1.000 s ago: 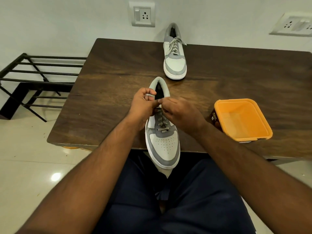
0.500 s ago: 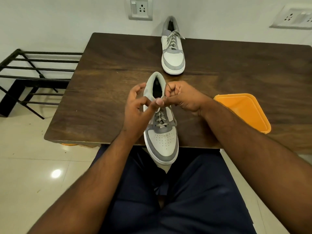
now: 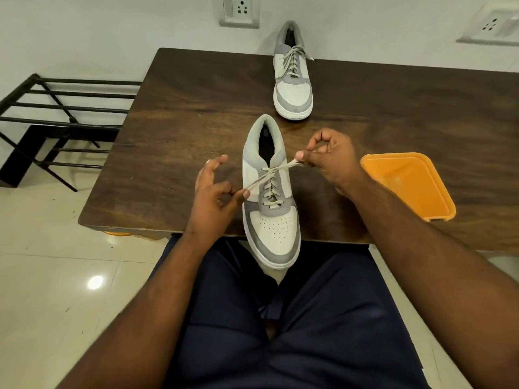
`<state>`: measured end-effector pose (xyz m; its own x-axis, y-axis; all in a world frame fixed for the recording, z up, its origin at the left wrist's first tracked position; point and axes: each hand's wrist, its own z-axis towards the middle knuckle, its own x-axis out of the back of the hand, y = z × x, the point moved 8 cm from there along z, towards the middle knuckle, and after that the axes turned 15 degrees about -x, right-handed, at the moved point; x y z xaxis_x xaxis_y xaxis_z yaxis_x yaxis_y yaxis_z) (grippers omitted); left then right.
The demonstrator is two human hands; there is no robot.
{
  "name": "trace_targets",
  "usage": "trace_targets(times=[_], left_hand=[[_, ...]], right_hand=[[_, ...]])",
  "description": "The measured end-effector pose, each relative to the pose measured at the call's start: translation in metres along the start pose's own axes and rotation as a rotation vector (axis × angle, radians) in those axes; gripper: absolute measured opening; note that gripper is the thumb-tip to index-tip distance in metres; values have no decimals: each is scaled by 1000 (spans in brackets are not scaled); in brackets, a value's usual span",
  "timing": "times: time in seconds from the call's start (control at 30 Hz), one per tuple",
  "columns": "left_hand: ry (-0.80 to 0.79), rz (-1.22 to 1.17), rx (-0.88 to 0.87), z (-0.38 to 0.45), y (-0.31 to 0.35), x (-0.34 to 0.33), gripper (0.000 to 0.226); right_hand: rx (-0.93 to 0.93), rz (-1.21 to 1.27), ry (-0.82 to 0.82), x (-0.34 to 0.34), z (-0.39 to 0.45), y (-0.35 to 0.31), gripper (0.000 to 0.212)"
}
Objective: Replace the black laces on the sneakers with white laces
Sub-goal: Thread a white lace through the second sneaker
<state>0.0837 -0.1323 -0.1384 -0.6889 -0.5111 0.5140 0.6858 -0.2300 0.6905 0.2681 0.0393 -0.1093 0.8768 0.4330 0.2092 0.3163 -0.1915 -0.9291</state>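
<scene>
A grey and white sneaker (image 3: 276, 228) lies at the table's near edge, its toe hanging over my lap. A pale lace (image 3: 270, 189) runs up its eyelets and is crossed at the top. My left hand (image 3: 214, 195) pinches the lace's left end, drawn down and left of the shoe. My right hand (image 3: 330, 160) pinches the right end, pulled out to the right. Both ends look taut. A second sneaker (image 3: 293, 80), laced with a pale lace, stands at the table's far edge.
The dark wooden table (image 3: 179, 127) stands against a white wall. An orange plastic container (image 3: 407, 183) sits just right of my right wrist. A black metal rack (image 3: 59, 116) stands on the tiled floor at the left.
My hands were together over the sneaker's tongue; now they have moved apart, left hand down-left and right hand to the right, drawing the lace ends out sideways.
</scene>
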Motion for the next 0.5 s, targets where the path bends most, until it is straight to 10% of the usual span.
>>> trace_targets(times=[0.5], left_hand=[[371, -51, 354, -32, -26, 5, 14]], right_hand=[[-311, 744, 334, -17, -27, 88, 36]])
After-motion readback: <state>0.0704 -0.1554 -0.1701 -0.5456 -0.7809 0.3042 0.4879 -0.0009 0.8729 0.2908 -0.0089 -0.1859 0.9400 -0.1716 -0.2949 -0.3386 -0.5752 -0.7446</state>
